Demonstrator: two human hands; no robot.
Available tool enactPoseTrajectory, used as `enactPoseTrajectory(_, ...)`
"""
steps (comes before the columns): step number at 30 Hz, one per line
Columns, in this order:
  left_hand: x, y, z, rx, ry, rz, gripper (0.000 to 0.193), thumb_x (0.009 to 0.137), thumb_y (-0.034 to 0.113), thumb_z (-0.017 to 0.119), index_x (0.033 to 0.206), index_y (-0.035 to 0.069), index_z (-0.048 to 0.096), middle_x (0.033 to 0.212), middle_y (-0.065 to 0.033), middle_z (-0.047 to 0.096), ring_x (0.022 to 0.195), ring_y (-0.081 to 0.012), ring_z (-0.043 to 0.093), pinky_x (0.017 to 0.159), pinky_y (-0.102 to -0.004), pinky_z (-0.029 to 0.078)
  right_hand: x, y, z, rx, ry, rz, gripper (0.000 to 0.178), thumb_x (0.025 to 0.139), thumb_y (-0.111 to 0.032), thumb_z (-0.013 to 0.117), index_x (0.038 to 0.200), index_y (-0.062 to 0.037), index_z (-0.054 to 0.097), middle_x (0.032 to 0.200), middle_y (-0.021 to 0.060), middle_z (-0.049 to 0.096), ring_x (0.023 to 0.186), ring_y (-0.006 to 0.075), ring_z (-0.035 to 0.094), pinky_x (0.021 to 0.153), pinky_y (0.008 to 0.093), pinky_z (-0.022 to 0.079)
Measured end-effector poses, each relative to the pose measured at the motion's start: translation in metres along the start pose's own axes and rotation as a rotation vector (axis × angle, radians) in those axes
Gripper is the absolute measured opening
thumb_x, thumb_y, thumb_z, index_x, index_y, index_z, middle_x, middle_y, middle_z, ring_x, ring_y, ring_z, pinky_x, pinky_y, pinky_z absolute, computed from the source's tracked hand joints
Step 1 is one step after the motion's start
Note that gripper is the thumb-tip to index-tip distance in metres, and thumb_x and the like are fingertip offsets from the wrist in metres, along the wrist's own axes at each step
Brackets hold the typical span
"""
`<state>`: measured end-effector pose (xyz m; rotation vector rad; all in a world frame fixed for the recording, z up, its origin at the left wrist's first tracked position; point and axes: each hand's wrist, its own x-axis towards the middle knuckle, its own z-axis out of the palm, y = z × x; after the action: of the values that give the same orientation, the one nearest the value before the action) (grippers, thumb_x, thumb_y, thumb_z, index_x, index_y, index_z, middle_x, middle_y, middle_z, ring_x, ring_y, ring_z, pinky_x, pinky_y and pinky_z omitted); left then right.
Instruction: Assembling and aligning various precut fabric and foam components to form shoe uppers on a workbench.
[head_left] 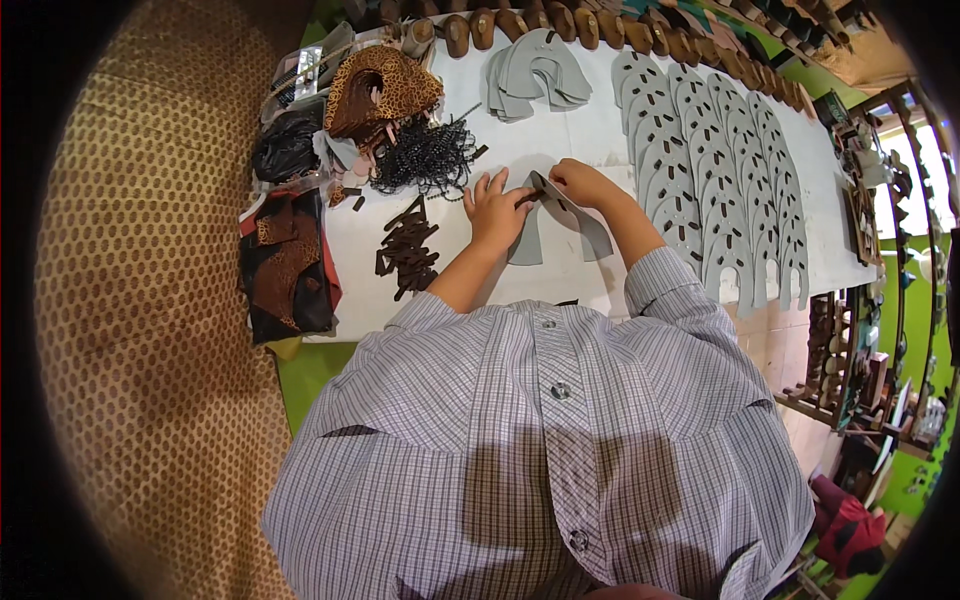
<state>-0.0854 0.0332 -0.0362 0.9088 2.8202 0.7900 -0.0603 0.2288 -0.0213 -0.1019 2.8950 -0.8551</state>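
A grey U-shaped piece (527, 242) lies on the table before me, its curved end up and its two legs toward me. At its curved top is a small dark brown strip (540, 182). My left hand (492, 214) pinches there with thumb and forefinger, other fingers spread over the table. Just right of the strip, my right hand (582, 184) has its fingers closed at the piece's upper edge; what is between them is too small to make out. Left of my left forearm lies a loose heap of dark brown strips (408, 250).
Overlapping rows of grey pieces with dark strips (690, 150) cover the table's right side. More grey pieces (535, 75) are stacked at the back, before a row of brown shoe lasts (588, 28). Black beaded strands (425, 158) and leopard-print material (405, 85) lie left.
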Motion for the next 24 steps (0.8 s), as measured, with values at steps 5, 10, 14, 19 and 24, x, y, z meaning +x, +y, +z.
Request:
enactPoseTrajectory(5, -0.006, -0.002, 0.004, -0.031, 0.056, 0.05, 0.024, 0.079, 0.028, 0.063, 0.103, 0.029, 0.066, 0.131, -0.0047, 0.046, 0.126, -0.0294, 0.032, 0.104, -0.0542, 0.014, -0.001, 0.003, 0.0, 0.046, 0.039, 0.044, 0.019, 0.082, -0.019, 0.052, 0.083, -0.0032, 0.063, 0.089, 0.0179, 0.06, 0.082, 0.0339, 0.056, 0.073, 0.0385, 0.044)
enactPoseTrajectory(10, -0.009, 0.004, -0.001, 0.059, 0.074, 0.146, 0.021, 0.082, 0.025, 0.059, 0.101, 0.03, 0.067, 0.129, -0.0037, 0.047, 0.124, -0.0275, 0.035, 0.103, -0.0539, 0.015, -0.002, -0.004, -0.011, 0.446, 0.032, 0.431, 0.038, 0.081, -0.034, 0.06, 0.09, 0.002, 0.063, 0.088, 0.0159, 0.062, 0.081, 0.024, 0.058, 0.071, 0.0332, 0.044)
enactPoseTrajectory(14, -0.011, 0.001, 0.0, 0.075, 0.087, 0.148, 0.02, 0.082, 0.025, 0.059, 0.1, 0.031, 0.067, 0.128, -0.0039, 0.048, 0.124, -0.0273, 0.036, 0.103, -0.0538, 0.015, -0.007, -0.02, -0.026, 0.424, -0.155, 0.493, 0.058, 0.07, -0.053, 0.067, 0.074, 0.0053, 0.062, 0.069, 0.0125, 0.059, 0.066, 0.0209, 0.054, 0.062, 0.0353, 0.043)
enactPoseTrajectory(19, -0.009, 0.005, 0.002, 0.071, 0.127, 0.141, 0.016, 0.083, 0.029, 0.059, 0.096, 0.03, 0.069, 0.126, -0.0042, 0.05, 0.123, -0.0275, 0.037, 0.103, -0.0541, 0.015, -0.004, -0.007, -0.015, 0.428, -0.162, 0.467, 0.057, 0.069, -0.051, 0.069, 0.077, 0.0048, 0.063, 0.071, 0.0127, 0.059, 0.066, 0.0215, 0.054, 0.061, 0.0346, 0.043)
enactPoseTrajectory(24, -0.009, 0.006, 0.002, 0.086, 0.132, 0.138, 0.016, 0.084, 0.03, 0.058, 0.095, 0.03, 0.069, 0.126, -0.0046, 0.051, 0.122, -0.0276, 0.038, 0.103, -0.0546, 0.015, 0.001, -0.003, -0.011, 0.474, -0.113, 0.51, 0.051, 0.072, -0.047, 0.067, 0.078, 0.0034, 0.063, 0.073, 0.0151, 0.062, 0.067, 0.0252, 0.058, 0.063, 0.0358, 0.044)
